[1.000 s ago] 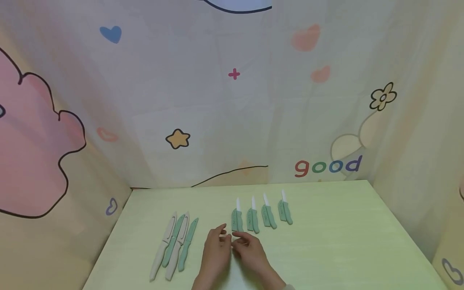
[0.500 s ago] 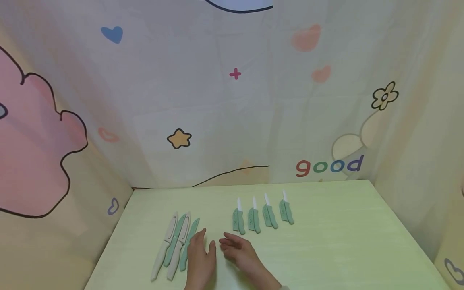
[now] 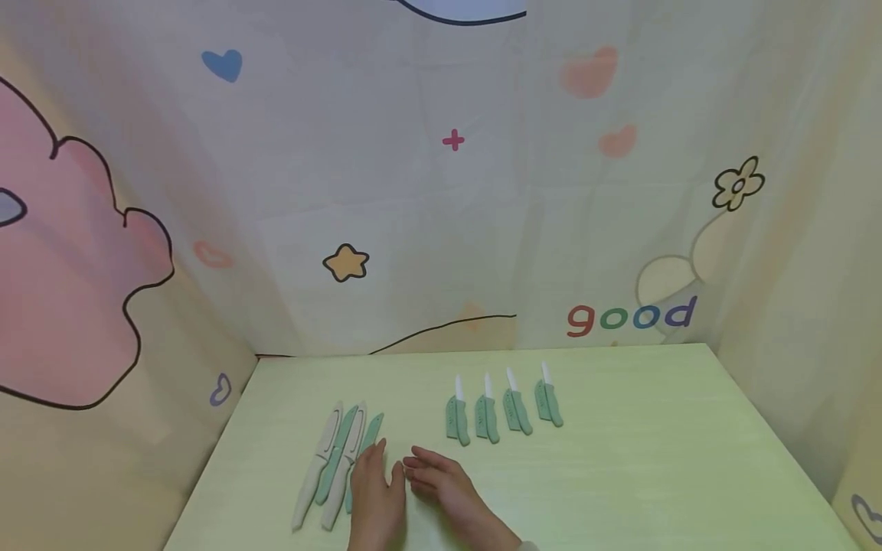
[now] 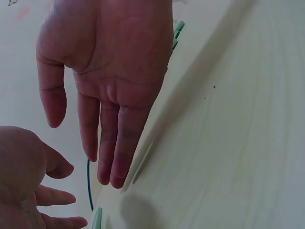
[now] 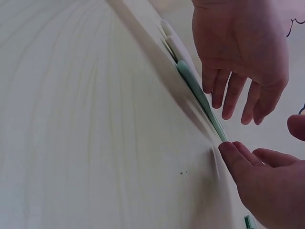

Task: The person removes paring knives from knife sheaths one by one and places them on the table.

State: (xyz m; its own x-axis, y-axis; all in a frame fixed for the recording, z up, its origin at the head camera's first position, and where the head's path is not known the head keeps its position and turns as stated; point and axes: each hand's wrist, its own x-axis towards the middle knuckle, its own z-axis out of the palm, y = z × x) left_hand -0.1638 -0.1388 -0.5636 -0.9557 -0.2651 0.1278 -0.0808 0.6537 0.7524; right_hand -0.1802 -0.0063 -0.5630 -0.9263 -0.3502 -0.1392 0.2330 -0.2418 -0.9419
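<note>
My left hand (image 3: 377, 493) hovers beside the left group of knives, its fingers loosely extended, holding nothing. It partly hides a green knife (image 3: 374, 430); whether it touches it I cannot tell. Left of that lie a light grey knife (image 3: 338, 486), another green knife (image 3: 327, 486) and a second light grey knife (image 3: 310, 482), close together and slanted. My right hand (image 3: 448, 490) faces the left one with relaxed fingers and holds nothing. The right wrist view shows both the left hand (image 5: 243, 57) and the right hand (image 5: 271, 181).
Several small green knives (image 3: 482, 419) with white blades stand in a row at the table's back middle, blades pointing away. The pale green table (image 3: 641, 451) meets a printed curtain (image 3: 413, 191) behind and at both sides.
Both hands have shifted left from in front of the small knives. The left hand now covers part of the rightmost green knife in the left group. The knives have stayed put.
</note>
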